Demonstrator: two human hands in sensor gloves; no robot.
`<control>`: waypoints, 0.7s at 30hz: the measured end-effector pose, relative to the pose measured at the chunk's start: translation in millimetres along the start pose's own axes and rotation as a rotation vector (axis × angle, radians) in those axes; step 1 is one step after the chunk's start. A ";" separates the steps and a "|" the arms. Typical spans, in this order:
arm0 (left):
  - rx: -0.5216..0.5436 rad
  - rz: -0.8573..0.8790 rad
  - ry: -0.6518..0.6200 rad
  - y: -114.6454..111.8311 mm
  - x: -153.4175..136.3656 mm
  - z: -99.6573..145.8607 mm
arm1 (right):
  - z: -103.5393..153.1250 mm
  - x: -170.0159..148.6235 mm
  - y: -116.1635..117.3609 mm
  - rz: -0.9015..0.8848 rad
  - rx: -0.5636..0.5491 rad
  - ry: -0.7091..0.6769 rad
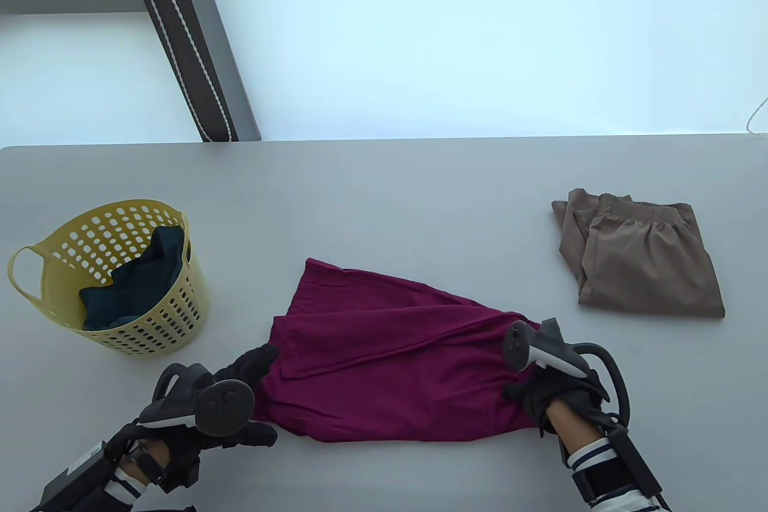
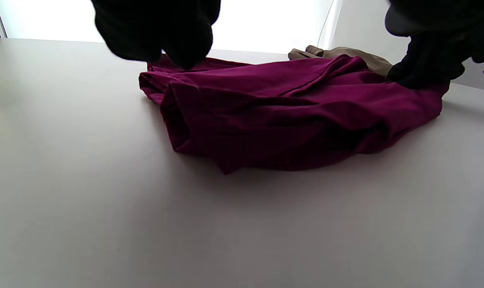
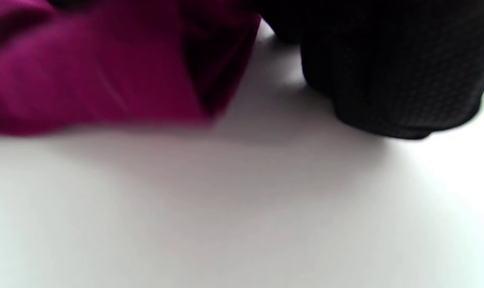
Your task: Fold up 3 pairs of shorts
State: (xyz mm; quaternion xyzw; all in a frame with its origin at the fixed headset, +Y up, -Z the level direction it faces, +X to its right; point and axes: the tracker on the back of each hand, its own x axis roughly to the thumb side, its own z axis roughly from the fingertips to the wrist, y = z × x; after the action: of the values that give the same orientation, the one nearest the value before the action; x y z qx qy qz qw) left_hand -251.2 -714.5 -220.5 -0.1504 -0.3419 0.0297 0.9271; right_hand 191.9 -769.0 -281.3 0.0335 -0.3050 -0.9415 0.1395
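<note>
Magenta shorts (image 1: 390, 368) lie partly folded near the table's front edge, one flap laid diagonally over the rest. My left hand (image 1: 264, 395) is at their left edge, fingers stretched onto the fabric and thumb lying on the table beside the near corner. In the left wrist view those fingers (image 2: 177, 44) touch the far left corner of the shorts (image 2: 290, 112). My right hand (image 1: 528, 389) grips the bunched right end, also seen at the right hand (image 2: 422, 68). The right wrist view shows blurred magenta cloth (image 3: 105, 72) beside a gloved finger (image 3: 386, 72).
Tan shorts (image 1: 642, 260) lie folded at the right. A yellow perforated basket (image 1: 174, 302) at the left holds a dark teal garment (image 1: 144, 278). The table's far edge runs across the middle of the table view, with a dark striped strip (image 1: 192, 44) beyond it.
</note>
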 end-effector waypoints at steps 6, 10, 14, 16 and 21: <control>-0.012 -0.031 -0.021 -3.8 1.9 -0.7 | -7.4 -13.9 -5.7 -0.197 -0.044 0.099; -0.013 -0.046 -0.028 -3.7 2.7 0.6 | -5.2 -27.5 -0.3 -0.449 -0.142 0.157; 0.020 -0.077 -0.036 -1.4 7.8 4.8 | 0.8 -39.4 -0.9 -0.635 -0.249 0.198; 0.047 -0.096 -0.044 1.8 13.4 8.6 | 9.3 -49.3 -10.2 -0.717 -0.305 0.210; 0.091 -0.144 -0.060 7.2 25.7 13.5 | 41.3 -62.2 -61.1 -0.773 -0.536 0.201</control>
State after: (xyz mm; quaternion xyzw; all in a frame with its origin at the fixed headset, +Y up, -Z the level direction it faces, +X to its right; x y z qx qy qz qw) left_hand -239.9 -700.1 -196.8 -0.0820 -0.3776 -0.0171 0.9222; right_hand 230.6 -680.8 -284.8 0.1981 -0.0017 -0.9620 -0.1881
